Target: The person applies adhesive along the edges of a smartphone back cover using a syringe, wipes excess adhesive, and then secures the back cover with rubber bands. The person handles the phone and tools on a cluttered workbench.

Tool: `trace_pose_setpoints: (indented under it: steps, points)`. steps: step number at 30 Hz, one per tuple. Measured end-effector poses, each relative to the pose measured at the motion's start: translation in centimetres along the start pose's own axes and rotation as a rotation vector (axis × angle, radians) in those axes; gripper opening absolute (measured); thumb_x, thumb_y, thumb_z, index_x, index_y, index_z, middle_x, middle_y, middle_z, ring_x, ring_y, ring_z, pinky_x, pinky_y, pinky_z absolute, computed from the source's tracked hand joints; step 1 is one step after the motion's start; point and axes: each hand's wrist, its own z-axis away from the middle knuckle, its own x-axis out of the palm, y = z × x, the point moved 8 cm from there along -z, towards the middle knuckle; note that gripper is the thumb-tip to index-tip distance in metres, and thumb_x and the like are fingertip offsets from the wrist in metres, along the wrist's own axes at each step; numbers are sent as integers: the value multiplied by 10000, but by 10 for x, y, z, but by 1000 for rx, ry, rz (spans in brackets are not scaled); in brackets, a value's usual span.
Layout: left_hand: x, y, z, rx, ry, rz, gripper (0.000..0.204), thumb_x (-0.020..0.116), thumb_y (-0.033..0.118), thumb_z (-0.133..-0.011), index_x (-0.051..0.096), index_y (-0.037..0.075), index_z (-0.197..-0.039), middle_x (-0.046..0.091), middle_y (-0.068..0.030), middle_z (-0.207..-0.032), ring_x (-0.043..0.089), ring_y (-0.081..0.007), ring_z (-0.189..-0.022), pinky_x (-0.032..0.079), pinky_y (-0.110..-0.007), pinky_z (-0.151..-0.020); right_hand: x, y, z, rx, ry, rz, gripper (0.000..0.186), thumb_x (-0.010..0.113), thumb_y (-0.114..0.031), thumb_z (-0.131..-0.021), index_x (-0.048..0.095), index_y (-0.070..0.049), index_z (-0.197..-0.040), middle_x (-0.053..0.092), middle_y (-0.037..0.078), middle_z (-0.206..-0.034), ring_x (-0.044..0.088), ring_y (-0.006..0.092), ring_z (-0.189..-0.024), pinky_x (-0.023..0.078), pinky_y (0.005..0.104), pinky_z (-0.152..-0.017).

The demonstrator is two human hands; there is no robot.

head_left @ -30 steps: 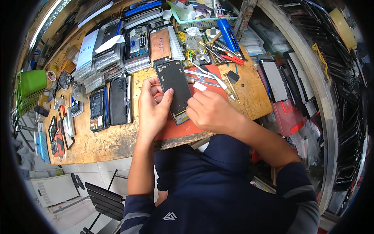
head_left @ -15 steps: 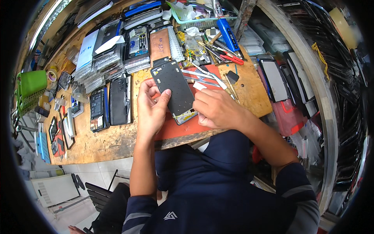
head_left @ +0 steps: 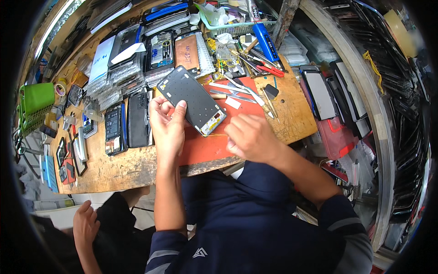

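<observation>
My left hand (head_left: 167, 123) grips a black phone screen panel (head_left: 189, 98), thumb on top and fingers beneath its left side. The panel is tilted above the red mat (head_left: 200, 150), its dotted dark back facing up. Yellow and silver parts show at its lower end. Just right of that end, my right hand (head_left: 251, 137) is closed, fingers curled together; what they hold, if anything, is hidden. A thin yellow strand (head_left: 218, 134) shows between the panel's lower end and my right hand. Metal tweezers (head_left: 233, 94) and a small white card (head_left: 232, 103) lie on the mat beyond.
To the left are an opened phone (head_left: 116, 128) and a black phone case (head_left: 138, 119). Wrapped stacks (head_left: 114, 68) stand behind. Red-handled pliers (head_left: 272, 70), a blue tool (head_left: 266, 42) and a green basket (head_left: 219, 28) are at the back. Another person's hand (head_left: 86, 226) shows lower left.
The panel has shifted left and turned, uncovering its lower end. My right hand is now apart from it, slightly right. Another person's hand and arm have come into view at lower left.
</observation>
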Motion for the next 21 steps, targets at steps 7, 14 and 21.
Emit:
trace_pose_setpoints:
  steps: [7, 14, 21]
  points:
    - [-21, -31, 5, -123, 294, 263, 317, 695, 72, -1019, 499, 72, -1268, 708, -74, -1091, 718, -153, -853, 613, -314, -645, 13, -16, -1, 125, -10, -152, 238, 773, -160, -784, 569, -73, -872, 579, 99, -849, 653, 292, -797, 540, 427, -664]
    - [-60, -47, 14, -339, 196, 587, 191, 660, 114, -1031, 606, 86, -1212, 733, -74, -1138, 726, -201, -1022, 598, -384, -888, -39, 44, -10, 273, -19, 203, 124, 720, -154, -885, 661, -51, -923, 659, 129, -871, 697, 324, -785, 558, 452, -689]
    - [-61, -59, 25, -303, 54, 610, 194, 669, 120, -1024, 620, 81, -1207, 737, -45, -1122, 707, -127, -966, 562, -284, -804, -243, 73, -91, 421, 380, 529, 209, 635, -150, -912, 708, -85, -1097, 701, 176, -955, 724, 385, -883, 582, 524, -779]
